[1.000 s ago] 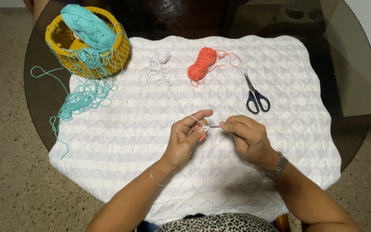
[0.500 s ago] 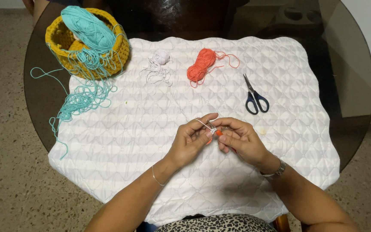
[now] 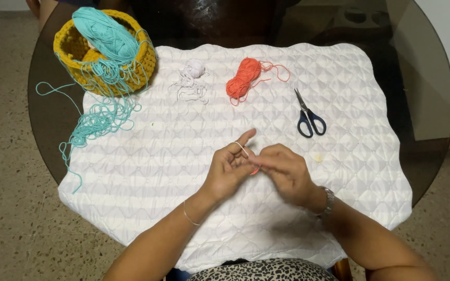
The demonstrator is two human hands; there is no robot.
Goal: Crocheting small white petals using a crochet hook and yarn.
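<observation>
Fingertips of both hands met over the middle of a white quilted mat [image 3: 339,171], pinching a thin pale strand [image 3: 240,148] that looped once over the raised left forefinger. The left hand [image 3: 228,169] held its thumb and forefinger apart with the other fingers curled in; the right hand [image 3: 282,173] had its fingers pressed together at the tips against the left, where a small orange-red speck showed between them, too small to identify. Whether the right hand also held a hook or needle could not be told.

The strand looked very light, soft and limp, likely to slip or fray if pulled hard. It seemed best taken in a fingertip pinch close to the loop, with slight tension to keep it from sliding off the finger.

A thin bracelet sat on the left wrist and a metal watch [image 3: 327,202] on the right. Beyond the hands, well apart from them, lay a small white yarn ball [image 3: 194,70] with loose coils, an orange skein [image 3: 243,78] and dark-handled scissors [image 3: 308,115], blades shut. At the mat's far left corner a yellow crocheted basket [image 3: 74,57] held teal yarn [image 3: 105,39], which spilled in a tangle over the mat's edge onto the round glass table [image 3: 48,119].
</observation>
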